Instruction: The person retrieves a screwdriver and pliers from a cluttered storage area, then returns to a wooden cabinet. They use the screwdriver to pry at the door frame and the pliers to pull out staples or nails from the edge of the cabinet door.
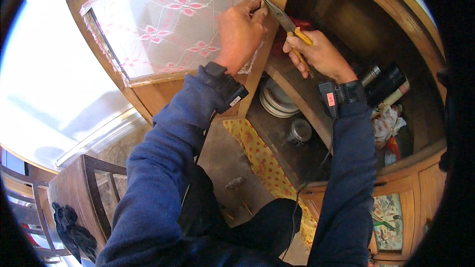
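Wooden cupboard (376, 24) fills the head view, its door (148, 96) swung open toward the person and backed with white lace (173, 20) patterned in pink flowers. Left hand (241, 32) presses against the door's edge near the top corner, fingers curled on the lace and frame, holding no tool. Right hand (319, 54) is closed around the yellow handles of pliers (284, 20), whose metal nose points up-left and meets the door edge just beside the left fingertips. Both hands sit close together, the pliers between them. Lower inside, a shelf (297, 153) carries stacked plates (277, 100) and a small jar (300, 131); dark bottles (388, 83) lie to the right.
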A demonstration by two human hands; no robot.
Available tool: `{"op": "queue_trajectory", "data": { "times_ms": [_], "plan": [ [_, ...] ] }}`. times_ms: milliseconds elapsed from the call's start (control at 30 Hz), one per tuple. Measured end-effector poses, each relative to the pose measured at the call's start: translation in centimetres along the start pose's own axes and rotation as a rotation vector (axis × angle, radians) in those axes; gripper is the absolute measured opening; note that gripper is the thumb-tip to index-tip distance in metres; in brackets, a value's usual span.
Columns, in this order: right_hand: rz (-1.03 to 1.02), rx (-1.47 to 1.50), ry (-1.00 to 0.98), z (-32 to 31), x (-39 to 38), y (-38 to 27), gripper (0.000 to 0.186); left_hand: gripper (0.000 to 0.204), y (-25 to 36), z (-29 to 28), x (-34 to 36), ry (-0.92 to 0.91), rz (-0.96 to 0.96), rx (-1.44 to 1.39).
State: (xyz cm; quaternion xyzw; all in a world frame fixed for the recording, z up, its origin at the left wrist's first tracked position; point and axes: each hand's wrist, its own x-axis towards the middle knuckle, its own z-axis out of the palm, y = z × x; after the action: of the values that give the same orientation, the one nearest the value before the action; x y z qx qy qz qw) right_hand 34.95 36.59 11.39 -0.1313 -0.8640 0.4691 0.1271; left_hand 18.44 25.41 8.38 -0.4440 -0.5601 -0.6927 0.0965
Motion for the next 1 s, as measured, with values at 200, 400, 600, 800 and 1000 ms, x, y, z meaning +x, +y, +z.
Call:
{"op": "queue_trajectory", "data": {
  "times_ms": [200, 400, 600, 800, 1000],
  "plan": [
    [0.031, -0.031, 0.067, -0.4, -0.1, 0.4, 0.032, 0.026, -0.2, -0.2, 0.1, -0.051, -0.049, 0.048],
    [-0.006, 0.171, 0.201, 3.6, -0.2, 0.8, 0.03, 0.024, -1.0, 0.6, 0.2, -0.038, 0.003, 0.027],
    [0.054, 0.38, 0.362, 8.6, -0.9, 1.7, 0.027, 0.021, -1.6, 0.9, 0.5, 0.048, 0.108, 0.061],
    [0.071, 0.383, 0.411, 9.0, -0.3, 0.6, 0.025, 0.02, -1.5, 1.1, 0.9, 0.041, 0.077, 0.107],
    [0.059, 0.451, 0.354, 8.8, 0.7, 1.3, 0.027, 0.021, -1.8, 1.0, 1.2, 0.056, 0.088, 0.113]
  ]
}}
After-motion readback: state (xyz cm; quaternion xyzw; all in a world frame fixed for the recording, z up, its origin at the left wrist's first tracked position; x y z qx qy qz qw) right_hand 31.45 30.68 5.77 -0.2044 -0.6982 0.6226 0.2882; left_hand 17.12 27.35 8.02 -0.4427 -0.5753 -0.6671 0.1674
